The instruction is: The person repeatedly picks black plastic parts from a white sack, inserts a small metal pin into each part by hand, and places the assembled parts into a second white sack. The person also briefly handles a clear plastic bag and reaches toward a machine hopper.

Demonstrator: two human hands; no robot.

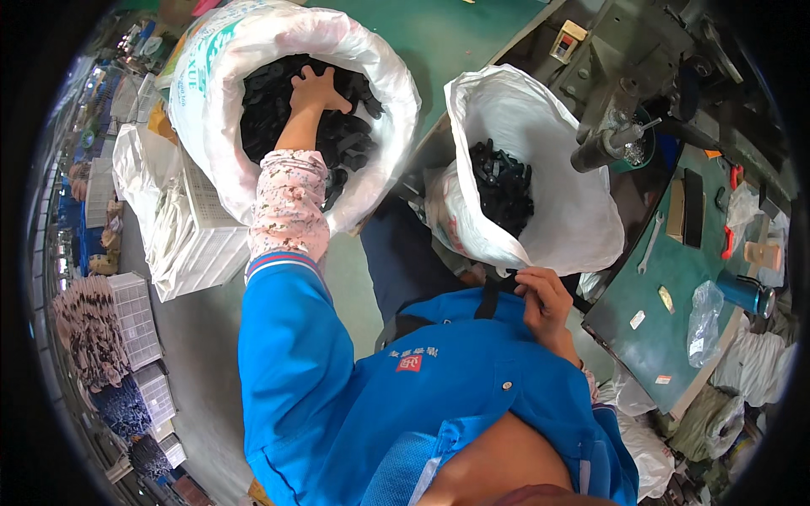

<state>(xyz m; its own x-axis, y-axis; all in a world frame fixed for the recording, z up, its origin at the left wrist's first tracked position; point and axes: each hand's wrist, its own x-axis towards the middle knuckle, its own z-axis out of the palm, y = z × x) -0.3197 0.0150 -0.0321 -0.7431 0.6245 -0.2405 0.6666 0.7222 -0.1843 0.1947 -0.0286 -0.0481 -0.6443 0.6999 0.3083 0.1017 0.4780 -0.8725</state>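
My left hand (pixel 314 91) reaches into a large white woven sack (pixel 392 76) with a rolled rim, at the upper left. Its fingers are spread over a heap of small, flat black parts (pixel 346 139) inside; their exact kind does not show. A second white sack (pixel 574 211) stands to the right, its mouth wide, with a smaller pile of similar black parts (pixel 502 185) in it. At this sack's near rim is my right hand (pixel 547 304), fingers curled together, seemingly pinching the sack's edge. Part of that grip is hidden.
White crates (pixel 207 198) stand left of the large sack; more crates (pixel 135 320) with dark parts line the left side. Metal machinery (pixel 624 126) stands at upper right. A green table (pixel 620 295) holds a wrench (pixel 650 242), a blue bottle (pixel 742 293) and a plastic bag (pixel 704 320).
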